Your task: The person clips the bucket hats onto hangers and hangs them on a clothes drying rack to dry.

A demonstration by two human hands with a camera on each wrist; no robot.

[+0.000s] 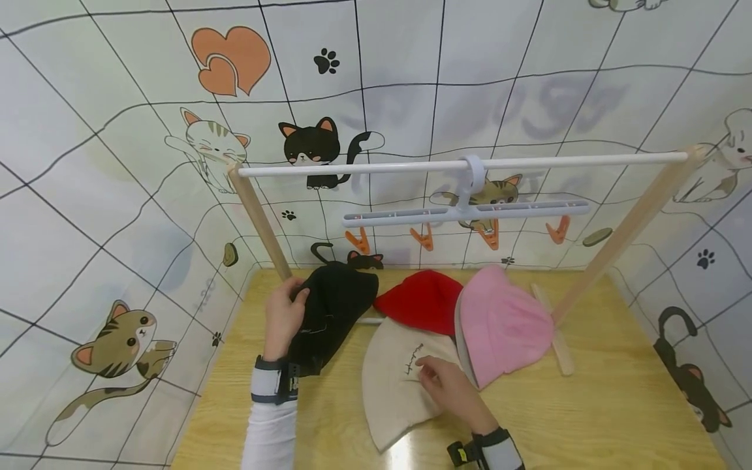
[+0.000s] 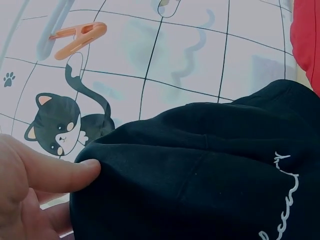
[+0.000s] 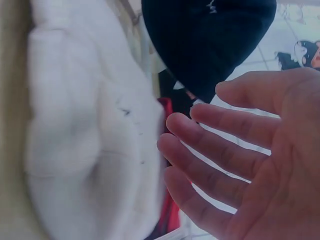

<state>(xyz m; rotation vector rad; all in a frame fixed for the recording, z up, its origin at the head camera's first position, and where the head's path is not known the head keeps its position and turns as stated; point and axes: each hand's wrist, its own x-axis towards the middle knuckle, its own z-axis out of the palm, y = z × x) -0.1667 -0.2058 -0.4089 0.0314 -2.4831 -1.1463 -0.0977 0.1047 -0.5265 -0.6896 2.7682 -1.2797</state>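
My left hand (image 1: 284, 316) pinches the edge of a black bucket hat (image 1: 336, 294), thumb on the near side. The hat is raised and tilted, and white script lettering crosses its cloth (image 2: 215, 185) in the left wrist view. My right hand (image 1: 455, 391) hovers over a beige bucket hat (image 1: 390, 378) with dark lettering, which lies on the table. In the right wrist view its fingers (image 3: 220, 150) are spread and hold nothing; the beige hat (image 3: 95, 140) is beside them. Behind lie a red hat (image 1: 423, 300) and a pink bucket hat (image 1: 508, 326) with a grey underside.
A rack with a white rail (image 1: 352, 168) and wooden legs (image 1: 634, 228) stands over the hats. From the rail hangs a pale hanger (image 1: 405, 217) with several orange clips (image 1: 490, 235). Cat-patterned sheeting (image 1: 399, 124) surrounds the wood-grain table (image 1: 599, 418).
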